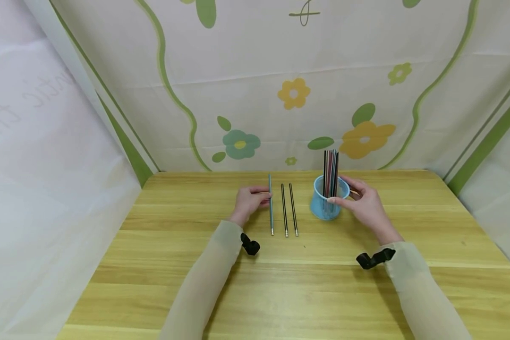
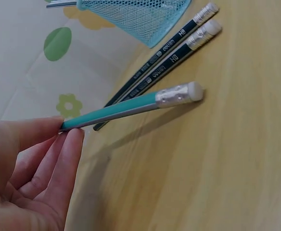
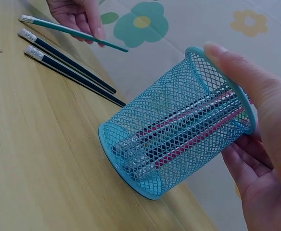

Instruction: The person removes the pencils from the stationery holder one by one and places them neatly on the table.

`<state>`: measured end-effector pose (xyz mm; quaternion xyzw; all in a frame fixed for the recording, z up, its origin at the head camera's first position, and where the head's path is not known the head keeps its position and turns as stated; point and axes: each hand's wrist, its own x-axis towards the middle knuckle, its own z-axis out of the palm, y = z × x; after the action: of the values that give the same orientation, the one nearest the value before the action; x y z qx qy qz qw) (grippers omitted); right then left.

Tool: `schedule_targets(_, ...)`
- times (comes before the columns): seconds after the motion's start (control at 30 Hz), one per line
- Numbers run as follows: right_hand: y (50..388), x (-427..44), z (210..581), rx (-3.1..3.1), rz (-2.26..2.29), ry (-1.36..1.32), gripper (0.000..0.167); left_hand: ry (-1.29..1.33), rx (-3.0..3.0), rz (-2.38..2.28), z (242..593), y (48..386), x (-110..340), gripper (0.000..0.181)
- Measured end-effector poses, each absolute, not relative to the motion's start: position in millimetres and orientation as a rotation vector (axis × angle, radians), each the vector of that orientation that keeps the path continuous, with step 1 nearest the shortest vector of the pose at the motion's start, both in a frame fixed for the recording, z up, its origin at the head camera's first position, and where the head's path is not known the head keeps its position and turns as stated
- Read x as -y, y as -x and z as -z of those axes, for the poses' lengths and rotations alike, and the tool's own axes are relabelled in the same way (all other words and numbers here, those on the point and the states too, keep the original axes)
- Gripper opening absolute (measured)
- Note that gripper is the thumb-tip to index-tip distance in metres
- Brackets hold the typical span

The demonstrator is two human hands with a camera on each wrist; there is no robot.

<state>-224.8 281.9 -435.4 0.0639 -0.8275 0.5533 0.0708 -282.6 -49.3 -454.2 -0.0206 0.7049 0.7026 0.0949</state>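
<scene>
While a bundle of pencils already stands in the blue mesh cup, 3 more are outside it: my left hand pinches the teal pencil, and 2 dark pencils lie on the far part of the worktop, left of the cup, which my right hand grips near its rim.

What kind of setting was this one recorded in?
Probably a makeshift indoor booth: a wood-grain table in front of a creased, flower-printed backdrop, with a pale side panel closing in the left. The room beyond isn't visible.
</scene>
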Motion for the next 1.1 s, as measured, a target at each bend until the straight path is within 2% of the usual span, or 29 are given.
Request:
schedule_targets(0.8, 226, -284, 439, 2.479, -1.672, -0.199, 0.079, 0.200, -2.426, -1.847, 464, 280, 32, 0.023)
schedule_targets(1.1, 225, -281, 437, 2.466, -1.665, -0.221, 0.079, 0.168, -2.487, -1.783, 461, 276, 30, 0.020)
